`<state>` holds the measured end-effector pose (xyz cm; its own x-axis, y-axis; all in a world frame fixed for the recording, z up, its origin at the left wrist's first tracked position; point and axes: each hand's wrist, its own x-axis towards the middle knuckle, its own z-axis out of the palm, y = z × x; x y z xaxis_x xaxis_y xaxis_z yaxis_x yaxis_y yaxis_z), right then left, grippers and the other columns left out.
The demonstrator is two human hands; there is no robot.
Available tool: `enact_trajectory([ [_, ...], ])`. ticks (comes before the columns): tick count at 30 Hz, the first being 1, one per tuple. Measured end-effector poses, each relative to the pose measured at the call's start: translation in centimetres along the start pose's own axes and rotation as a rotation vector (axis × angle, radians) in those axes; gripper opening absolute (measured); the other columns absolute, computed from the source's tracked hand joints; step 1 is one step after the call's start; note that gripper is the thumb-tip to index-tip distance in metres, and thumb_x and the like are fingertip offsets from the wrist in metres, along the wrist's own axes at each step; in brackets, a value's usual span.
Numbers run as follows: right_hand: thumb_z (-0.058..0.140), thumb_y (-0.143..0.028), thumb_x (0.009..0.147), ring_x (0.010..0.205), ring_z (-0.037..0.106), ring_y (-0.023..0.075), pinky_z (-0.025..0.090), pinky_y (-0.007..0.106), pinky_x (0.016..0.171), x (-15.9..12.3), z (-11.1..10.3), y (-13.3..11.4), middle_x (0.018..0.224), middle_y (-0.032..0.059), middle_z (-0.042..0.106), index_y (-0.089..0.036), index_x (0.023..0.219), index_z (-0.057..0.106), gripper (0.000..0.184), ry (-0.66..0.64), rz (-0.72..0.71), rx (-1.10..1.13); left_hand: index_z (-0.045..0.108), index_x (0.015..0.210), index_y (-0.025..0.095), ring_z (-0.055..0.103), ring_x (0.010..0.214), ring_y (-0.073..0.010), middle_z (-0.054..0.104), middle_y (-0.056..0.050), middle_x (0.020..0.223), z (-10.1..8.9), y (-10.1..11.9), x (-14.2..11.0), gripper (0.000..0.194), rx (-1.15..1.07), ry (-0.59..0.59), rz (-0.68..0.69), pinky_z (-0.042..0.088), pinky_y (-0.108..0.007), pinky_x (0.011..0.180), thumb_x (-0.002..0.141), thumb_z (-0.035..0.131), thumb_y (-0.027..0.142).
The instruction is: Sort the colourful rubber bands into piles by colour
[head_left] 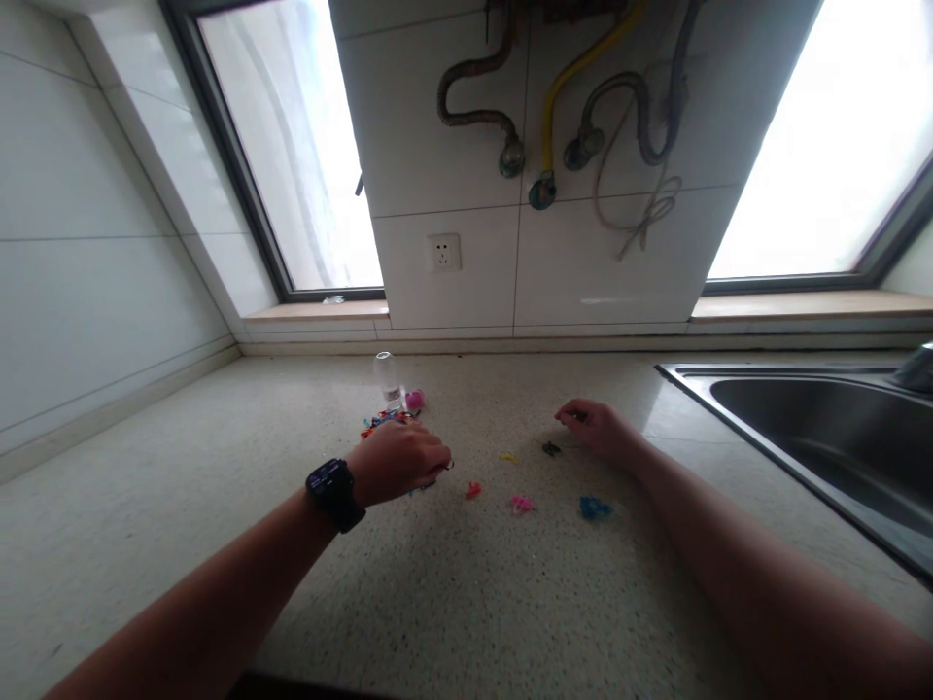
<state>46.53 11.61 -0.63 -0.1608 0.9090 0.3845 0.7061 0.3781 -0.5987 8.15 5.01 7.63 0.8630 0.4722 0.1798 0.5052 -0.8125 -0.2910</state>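
Note:
My left hand (399,460), with a black watch (333,493) on its wrist, hovers with curled fingers over a small heap of coloured bits (383,421) on the speckled counter (452,593); what its fingers hold is hidden. My right hand (594,427) rests on the counter further right, fingers pinched together next to a dark piece (550,448). Loose pieces lie between the hands: yellow (508,456), red (473,491), pink (520,504) and blue (595,507). A small clear bottle (388,377) stands behind the heap, with a pink lump (415,399) beside it.
A steel sink (823,428) is set into the counter at the right. The tiled wall behind carries a power socket (444,253) and several hoses (554,97). Windows with sills flank that wall on both sides.

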Motion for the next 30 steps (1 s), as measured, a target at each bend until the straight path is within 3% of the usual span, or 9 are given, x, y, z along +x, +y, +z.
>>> enact_trajectory([
  [15, 0.052, -0.04, 0.087, 0.071, 0.062, 0.0185, 0.046, 0.03, 0.066, 0.1, 0.0, 0.1, 0.084, 0.0063, 0.072, -0.019, 0.091, 0.072, 0.03, -0.022, -0.014, -0.007, 0.058, 0.081, 0.019, 0.058, 0.073, -0.0155, 0.065, 0.0, 0.076, -0.7, 2.7, 1.0, 0.016, 0.025, 0.084, 0.115, 0.042, -0.029, 0.062, 0.093, 0.05, 0.013],
  [21, 0.053, -0.042, 0.087, 0.071, 0.062, 0.0187, 0.047, 0.03, 0.067, 0.2, 0.1, 0.3, 0.082, 0.0063, 0.072, -0.019, 0.09, 0.073, 0.03, -0.018, -0.01, -0.013, 0.063, 0.11, 0.017, 0.062, 0.088, -0.0148, 0.071, -0.004, 0.096, -0.6, 3.2, 1.3, 0.022, -0.093, 0.155, 0.135, 0.051, -0.027, 0.076, 0.096, 0.047, 0.011],
  [26, 0.053, -0.042, 0.086, 0.071, 0.062, 0.0191, 0.047, 0.031, 0.067, 0.2, 0.1, 0.2, 0.082, 0.0065, 0.072, -0.019, 0.09, 0.073, 0.031, -0.021, -0.002, -0.003, 0.059, 0.123, 0.015, 0.06, 0.11, -0.0163, 0.067, -0.008, 0.122, -0.7, 3.6, 1.7, 0.029, -0.179, 0.192, 0.15, 0.052, -0.031, 0.093, 0.097, 0.047, 0.013],
  [30, 0.053, -0.041, 0.086, 0.07, 0.061, 0.019, 0.046, 0.031, 0.066, 0.1, 0.0, -0.1, 0.081, 0.0064, 0.072, -0.019, 0.091, 0.073, 0.031, -0.034, 0.0, -0.028, 0.055, 0.129, 0.014, 0.056, 0.119, -0.0179, 0.063, -0.01, 0.13, -0.6, 3.9, 2.0, 0.034, -0.215, 0.21, 0.164, 0.052, -0.034, 0.099, 0.097, 0.045, 0.012],
])
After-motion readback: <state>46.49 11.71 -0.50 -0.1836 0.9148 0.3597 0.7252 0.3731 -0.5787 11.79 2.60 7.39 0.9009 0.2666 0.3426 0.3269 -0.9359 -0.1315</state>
